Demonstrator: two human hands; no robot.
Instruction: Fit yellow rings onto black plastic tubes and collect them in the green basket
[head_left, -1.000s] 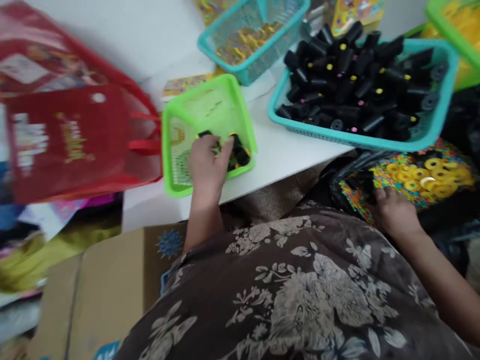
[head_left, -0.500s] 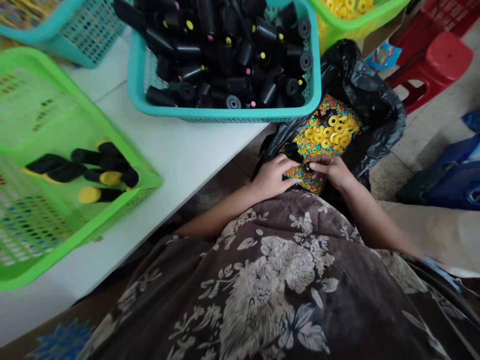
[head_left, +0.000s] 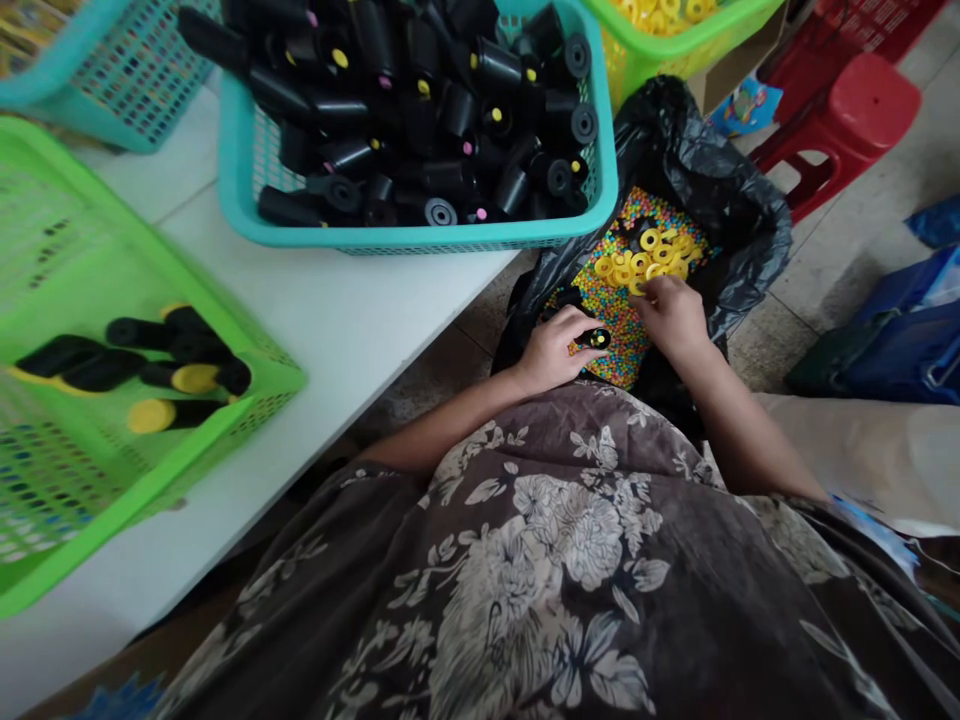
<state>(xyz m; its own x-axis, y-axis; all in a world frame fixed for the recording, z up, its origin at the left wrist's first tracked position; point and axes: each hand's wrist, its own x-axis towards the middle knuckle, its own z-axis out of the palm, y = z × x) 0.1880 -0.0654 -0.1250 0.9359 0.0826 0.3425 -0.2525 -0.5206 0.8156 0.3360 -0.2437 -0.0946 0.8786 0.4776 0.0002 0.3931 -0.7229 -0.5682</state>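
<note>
My left hand [head_left: 557, 350] is wrapped round a short black plastic tube [head_left: 597, 339], its open end facing up with small coloured beads showing inside. Over the near edge of a pile of yellow plastic rings [head_left: 651, 255], my right hand [head_left: 673, 312] pinches a yellow ring [head_left: 637, 287] between thumb and fingertips. Under both hands lies a bed of tiny multicoloured beads [head_left: 615, 305] in a black plastic bag [head_left: 720, 165] with its mouth spread wide. More black pieces lie among the beads, partly hidden by my left hand.
A turquoise basket [head_left: 420, 238] heaped with black tubes stands on the white table [head_left: 360, 300]. To its left, a green basket [head_left: 142, 500] holds several black tubes with yellow caps. Another green basket [head_left: 675, 45] contains yellow rings. A red stool [head_left: 862, 110] is at the right.
My right hand has left the black tube by my left hand and moved forward to the yellow rings. My left hand keeps the tube, now tilted so its open end shows.
</note>
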